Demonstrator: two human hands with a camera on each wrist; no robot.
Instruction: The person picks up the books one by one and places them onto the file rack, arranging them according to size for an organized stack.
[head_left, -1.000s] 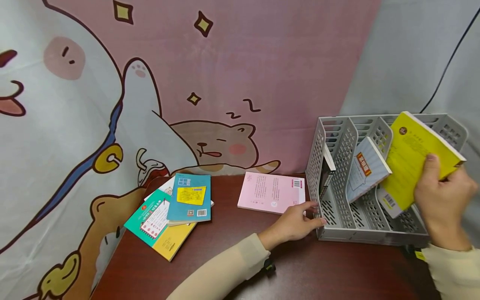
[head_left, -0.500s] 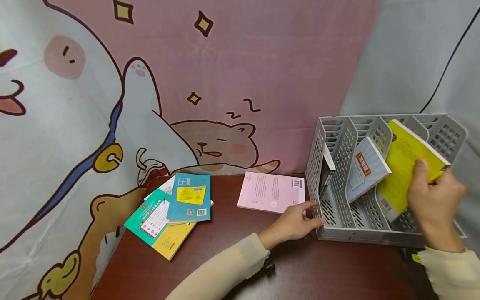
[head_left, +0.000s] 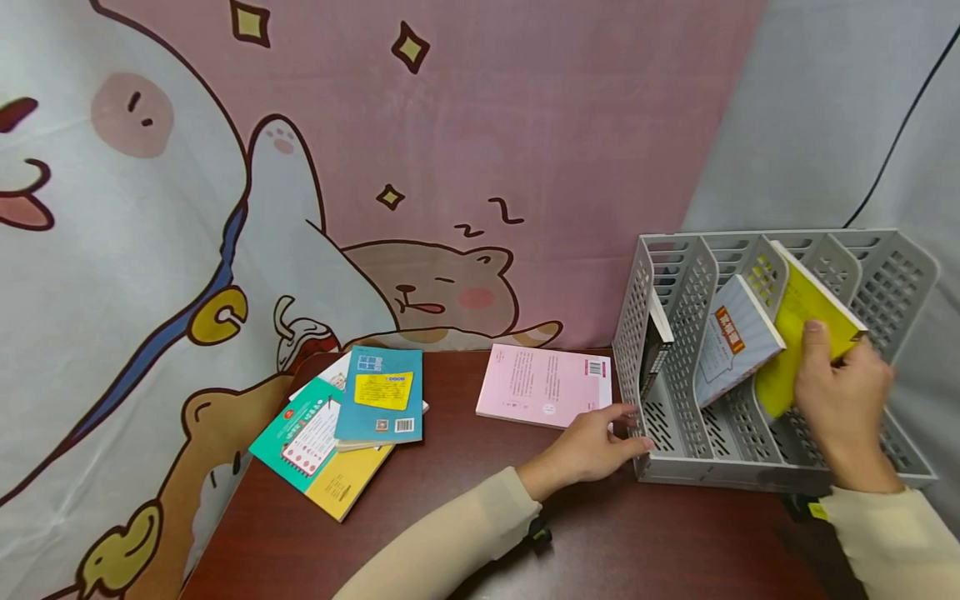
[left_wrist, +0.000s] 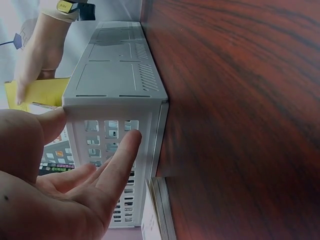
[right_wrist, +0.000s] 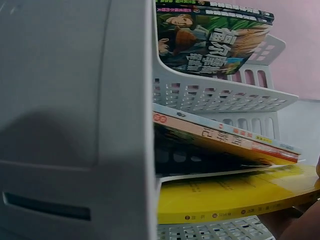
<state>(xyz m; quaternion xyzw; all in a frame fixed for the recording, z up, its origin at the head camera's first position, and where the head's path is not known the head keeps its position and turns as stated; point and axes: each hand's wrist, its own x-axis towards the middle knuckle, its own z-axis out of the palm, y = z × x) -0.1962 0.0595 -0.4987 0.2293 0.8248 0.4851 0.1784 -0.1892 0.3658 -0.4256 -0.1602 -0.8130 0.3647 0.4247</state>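
My right hand [head_left: 843, 396] grips a yellow book [head_left: 802, 304] by its front edge, thumb on the cover. The book stands tilted in the third compartment from the left of a grey file rack [head_left: 720, 471]. Beside it, past a divider, a pale blue book [head_left: 735, 337] leans in the second compartment. Dark-covered books [right_wrist: 210, 42] sit in the leftmost one. My left hand [head_left: 588, 446] rests at the rack's front left corner, its thumb at the edge and its extended fingers touching the perforated side wall [left_wrist: 125, 195].
A pink book [head_left: 543, 383] lies flat on the dark red table [head_left: 465, 500], left of the rack. Farther left is an overlapping pile with a blue book [head_left: 382, 429] on top of a green and yellow book [head_left: 303, 425]. A cartoon-printed cloth [head_left: 585, 150] hangs behind.
My right hand has moved left and the yellow book has gone lower and deeper into the rack, closer to the divider. My left hand has stayed at the corner.
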